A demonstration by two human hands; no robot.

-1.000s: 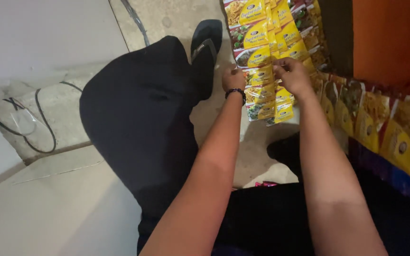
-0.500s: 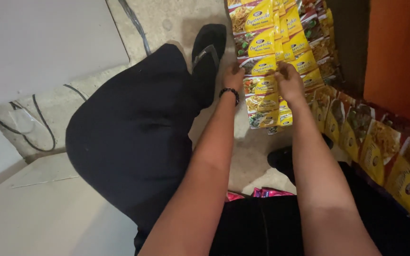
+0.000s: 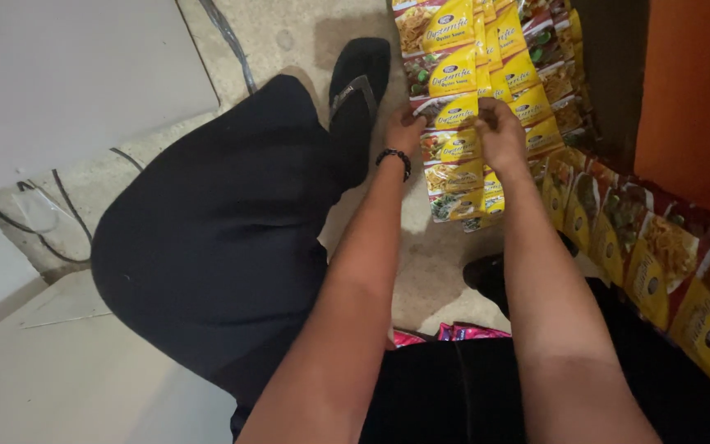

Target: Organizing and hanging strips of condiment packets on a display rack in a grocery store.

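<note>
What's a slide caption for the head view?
Both hands, left hand and right hand, grip a yellow packet strip.

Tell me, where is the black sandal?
In the head view, the black sandal sits upper middle on the concrete floor, just left of the left hand.

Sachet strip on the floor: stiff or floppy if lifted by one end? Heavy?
Probably floppy: the sachet strip is a chain of small joined packets, so it would likely fold at the seams. Likely light, since each packet looks thin and flat. The glossy film may be slippery; the left hand and right hand both pinch it at the edges.
</note>
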